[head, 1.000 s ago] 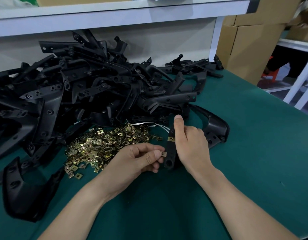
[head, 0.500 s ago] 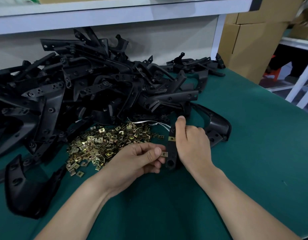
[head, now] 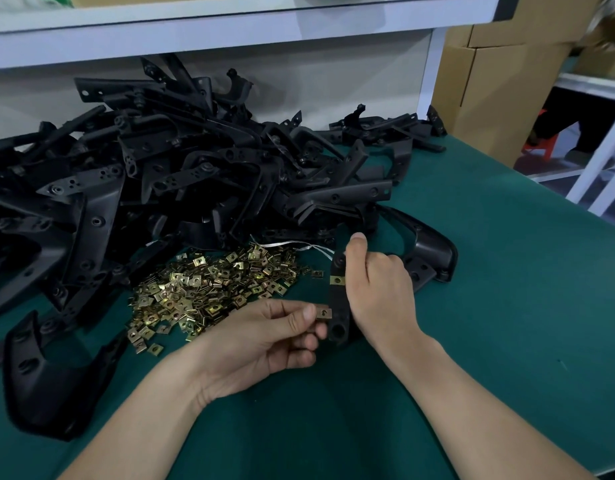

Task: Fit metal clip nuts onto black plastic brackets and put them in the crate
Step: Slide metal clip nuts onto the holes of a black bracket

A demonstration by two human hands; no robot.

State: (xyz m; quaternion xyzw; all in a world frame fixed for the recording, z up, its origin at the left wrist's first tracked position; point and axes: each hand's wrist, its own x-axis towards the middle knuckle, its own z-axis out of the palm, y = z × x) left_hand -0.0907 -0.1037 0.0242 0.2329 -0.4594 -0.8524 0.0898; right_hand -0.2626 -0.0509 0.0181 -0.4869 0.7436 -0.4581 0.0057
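A nut (head: pixel 323 311) is pinched by the left hand (head: pixel 264 337), just left of the bracket's (head: pixel 337 299) near end. The bracket, pointing away, is gripped by the right hand (head: pixel 382 292).

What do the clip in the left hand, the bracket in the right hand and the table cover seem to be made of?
Clip: thin sheet metal with a yellowish, brassy plating; it glints and has a punched hole. Bracket: probably moulded plastic, matt black, with round moulded holes. Table cover: dark green and dull, perhaps felt or a rubber mat; the look leaves it open.
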